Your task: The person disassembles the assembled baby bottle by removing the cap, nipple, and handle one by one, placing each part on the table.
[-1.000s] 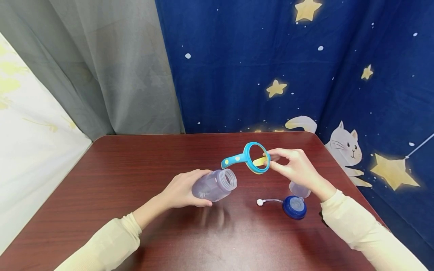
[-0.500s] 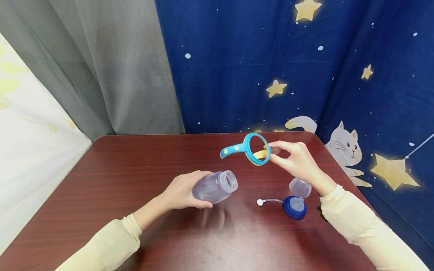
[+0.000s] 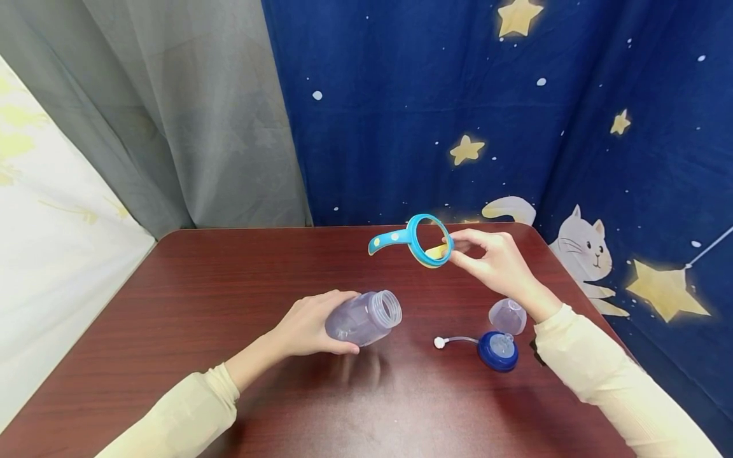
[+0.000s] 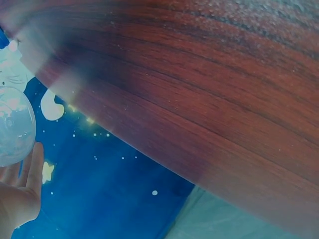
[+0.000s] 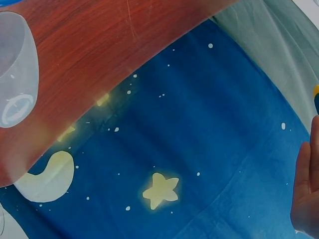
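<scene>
In the head view my left hand [image 3: 309,323] grips a translucent baby bottle [image 3: 362,319], tilted with its uncapped threaded mouth facing right. The bottle's rounded end [image 4: 15,127] shows at the left edge of the left wrist view beside the fingers. Up and to the right, my right hand [image 3: 497,262] pinches a blue and yellow bottle handle ring [image 3: 413,234] by its right side, held apart from the bottle. One blue dotted handle arm points left; a yellow part shows through the ring. The right wrist view catches only part of that hand at its right edge.
On the table's [image 3: 240,286] right side lies a dark blue collar with a nipple [image 3: 497,350], its thin straw ending in a white weight [image 3: 439,342]. A clear dome cap [image 3: 508,316] stands just behind it. Curtains [image 3: 401,114] hang beyond the table's far edge.
My right hand has lifted the handle ring up and slightly left, away from the bottle mouth. More of the dome cap shows now. The left hand and bottle have barely moved.
</scene>
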Demonstrator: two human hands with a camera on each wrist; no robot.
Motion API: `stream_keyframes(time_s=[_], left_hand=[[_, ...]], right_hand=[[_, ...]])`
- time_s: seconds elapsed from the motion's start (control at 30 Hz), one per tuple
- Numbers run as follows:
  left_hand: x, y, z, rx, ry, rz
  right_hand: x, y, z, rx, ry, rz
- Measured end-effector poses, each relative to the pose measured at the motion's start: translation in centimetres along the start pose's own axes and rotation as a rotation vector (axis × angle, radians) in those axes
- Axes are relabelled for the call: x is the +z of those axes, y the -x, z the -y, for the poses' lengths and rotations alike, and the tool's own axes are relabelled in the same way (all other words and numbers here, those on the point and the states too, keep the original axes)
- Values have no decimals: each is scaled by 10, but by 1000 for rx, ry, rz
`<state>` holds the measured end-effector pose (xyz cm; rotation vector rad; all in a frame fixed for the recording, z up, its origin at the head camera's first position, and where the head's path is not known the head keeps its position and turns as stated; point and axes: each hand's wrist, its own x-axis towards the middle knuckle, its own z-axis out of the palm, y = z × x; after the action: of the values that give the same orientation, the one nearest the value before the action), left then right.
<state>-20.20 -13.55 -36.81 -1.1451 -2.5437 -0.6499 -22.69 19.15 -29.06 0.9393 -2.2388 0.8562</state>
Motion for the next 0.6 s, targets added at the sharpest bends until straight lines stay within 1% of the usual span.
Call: stream_keyframes(time_s=[0.33, 0.6], left_hand=[[3, 1, 0, 2, -11, 0], [4, 1, 1, 8, -11, -2]], right_hand=[[0, -8, -3, 11, 15, -21], [2, -13, -6, 68, 23, -20]])
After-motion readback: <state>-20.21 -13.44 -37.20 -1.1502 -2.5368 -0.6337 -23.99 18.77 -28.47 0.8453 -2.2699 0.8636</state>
